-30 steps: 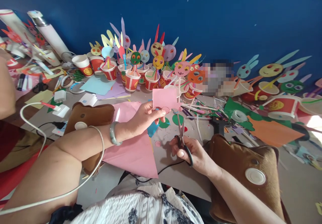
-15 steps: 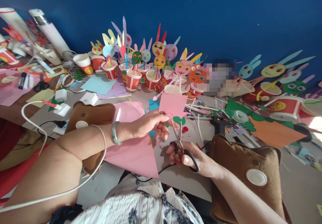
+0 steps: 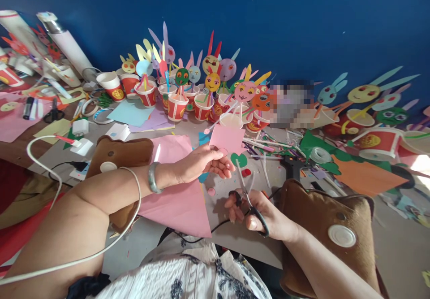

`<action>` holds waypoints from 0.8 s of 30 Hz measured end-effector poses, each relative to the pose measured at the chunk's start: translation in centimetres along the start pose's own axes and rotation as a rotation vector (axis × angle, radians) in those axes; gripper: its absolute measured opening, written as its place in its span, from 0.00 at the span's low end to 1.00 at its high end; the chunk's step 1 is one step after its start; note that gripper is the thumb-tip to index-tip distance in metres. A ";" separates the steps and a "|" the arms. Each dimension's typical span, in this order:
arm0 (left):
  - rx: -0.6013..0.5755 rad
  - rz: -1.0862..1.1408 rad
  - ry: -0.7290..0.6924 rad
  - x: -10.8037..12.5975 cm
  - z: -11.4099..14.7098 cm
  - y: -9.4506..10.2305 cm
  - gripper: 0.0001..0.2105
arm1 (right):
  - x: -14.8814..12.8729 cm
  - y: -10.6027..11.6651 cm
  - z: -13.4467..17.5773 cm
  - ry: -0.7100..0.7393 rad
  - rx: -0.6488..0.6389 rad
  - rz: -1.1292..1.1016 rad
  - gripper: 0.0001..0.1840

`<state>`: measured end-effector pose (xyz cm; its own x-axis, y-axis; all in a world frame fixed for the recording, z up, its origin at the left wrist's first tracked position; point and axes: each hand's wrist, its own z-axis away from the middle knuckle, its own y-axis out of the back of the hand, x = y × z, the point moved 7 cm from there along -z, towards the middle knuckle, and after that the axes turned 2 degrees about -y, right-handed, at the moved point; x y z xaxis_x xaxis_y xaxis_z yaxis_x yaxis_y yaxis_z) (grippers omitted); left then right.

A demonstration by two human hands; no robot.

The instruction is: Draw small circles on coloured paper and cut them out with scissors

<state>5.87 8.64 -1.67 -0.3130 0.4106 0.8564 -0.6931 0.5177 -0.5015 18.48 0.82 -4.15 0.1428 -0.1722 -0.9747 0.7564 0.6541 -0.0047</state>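
Observation:
A small piece of pink paper [image 3: 227, 138] is pinched between the thumb and fingers of my left hand [image 3: 204, 161], its lower edge cut in a curve near my thumb. My right hand [image 3: 258, 211] has its fingers through the black handles of a pair of scissors [image 3: 247, 190]. The blades point up and stand a little apart, clear of the paper. Beyond the blade tips lies a green paper circle [image 3: 239, 159] on the table, with a red round piece [image 3: 246, 172] beside it. Under my left forearm spreads a larger pink sheet [image 3: 178, 205].
Paper cups [image 3: 177, 106] with paper rabbit faces stand along the blue wall. Two brown plush warmers [image 3: 322, 218] flank me, one with a white cable looping over my left arm. Paper scraps, straws, a tape roll [image 3: 320, 154] and an orange sheet [image 3: 366, 175] lie at right.
The scissors have moved right and away from the pink paper, their blades now closer together. My left hand has shifted the paper slightly left and opened its lower fingers.

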 end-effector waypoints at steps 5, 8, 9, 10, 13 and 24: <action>-0.015 0.082 0.077 -0.4 0.1 -0.4 0.09 | -1.1 4.2 2.4 0.213 0.693 0.269 0.17; -0.116 0.105 0.188 -0.9 0.6 -1.5 0.06 | -1.6 5.0 3.4 0.243 0.910 0.439 0.13; -0.141 0.112 0.209 -1.0 0.8 -1.7 0.06 | -1.7 5.0 3.4 0.242 0.923 0.475 0.12; -0.155 0.112 0.231 -1.2 1.0 -1.8 0.06 | -1.7 4.9 3.3 0.246 0.918 0.502 0.12; -0.141 0.078 0.299 -2.0 1.5 -1.6 0.07 | -2.0 4.3 2.9 0.311 0.890 0.572 0.12; -0.154 -0.011 0.200 -2.1 1.1 -0.9 0.09 | -3.3 6.7 5.0 0.340 1.162 0.630 0.07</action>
<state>6.45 6.45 -2.85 -0.1604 0.5367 0.8284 -0.5836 0.6253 -0.5181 26.27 2.02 0.12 0.6248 0.2208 -0.7489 0.7421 -0.4661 0.4817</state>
